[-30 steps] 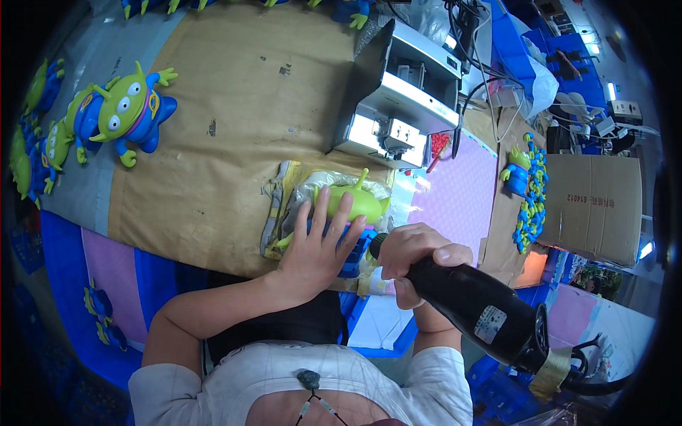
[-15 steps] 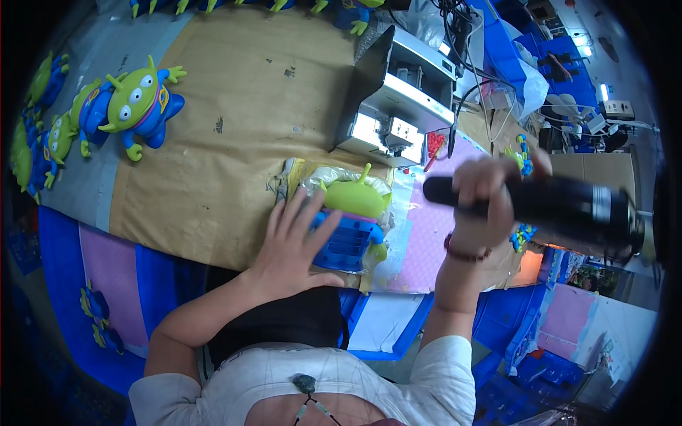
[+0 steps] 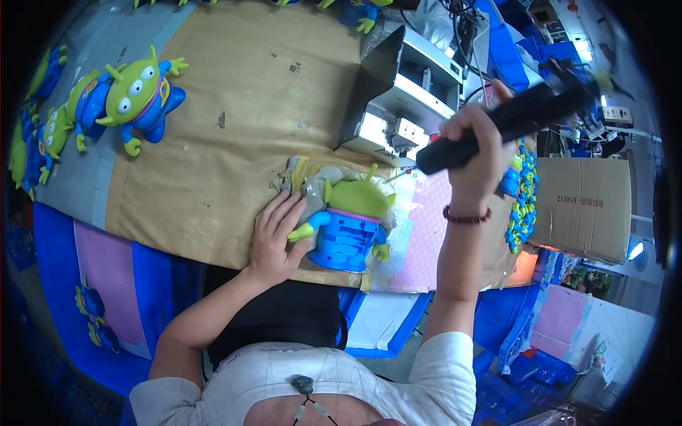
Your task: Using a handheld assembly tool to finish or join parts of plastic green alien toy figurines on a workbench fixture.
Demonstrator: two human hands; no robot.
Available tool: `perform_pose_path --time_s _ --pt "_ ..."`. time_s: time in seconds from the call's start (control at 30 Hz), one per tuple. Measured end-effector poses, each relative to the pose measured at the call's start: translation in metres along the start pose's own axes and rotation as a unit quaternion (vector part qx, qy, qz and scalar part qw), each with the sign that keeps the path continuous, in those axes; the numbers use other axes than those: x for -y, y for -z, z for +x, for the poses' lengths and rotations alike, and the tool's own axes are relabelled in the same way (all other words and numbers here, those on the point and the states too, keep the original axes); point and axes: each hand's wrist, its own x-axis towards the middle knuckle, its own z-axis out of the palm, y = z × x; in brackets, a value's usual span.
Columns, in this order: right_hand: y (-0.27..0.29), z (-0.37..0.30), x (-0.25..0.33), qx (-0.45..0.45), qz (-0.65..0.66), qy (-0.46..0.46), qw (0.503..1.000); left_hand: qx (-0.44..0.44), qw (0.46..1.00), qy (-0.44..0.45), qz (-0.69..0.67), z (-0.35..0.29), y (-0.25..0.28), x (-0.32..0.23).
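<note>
On a padded fixture (image 3: 295, 174) lies a toy figure (image 3: 355, 231), face down, with a green head, blue body and slotted blue back. My left hand (image 3: 277, 231) is at its left side, thumb and fingers around the figure's green hand. My right hand (image 3: 483, 145) grips a black electric screwdriver (image 3: 504, 124), held tilted over the pink mat. Its thin bit points left toward the toy's head and is apart from the toy. The screwdriver's rear end is blurred.
A metal-cased machine (image 3: 398, 92) stands behind the fixture. Several finished-looking toy figures (image 3: 135, 99) gather at the left. Small blue-green parts (image 3: 523, 199) are piled at the right beside a cardboard box (image 3: 582, 206). Cables (image 3: 462, 21) hang at the back.
My right hand has turned the screwdriver, raising its rear end and bringing its tip lower and left. My left hand has slid off the toy's body to its left side.
</note>
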Motion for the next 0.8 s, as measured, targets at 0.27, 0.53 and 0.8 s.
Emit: perform_pose_path --time_s 0.27,0.53,0.8 --pt "-0.037 -0.079 0.03 0.111 0.06 0.01 0.992 -0.015 1.0 -0.006 -0.004 0.0 0.003 -0.001" --pt "-0.043 -0.104 0.016 0.152 -0.028 0.045 0.987 -0.01 1.0 -0.013 -0.013 0.001 0.005 0.001" --pt "-0.031 -0.103 -0.02 0.298 0.02 0.121 0.947 0.0 0.999 0.01 -0.037 0.001 0.006 0.002"
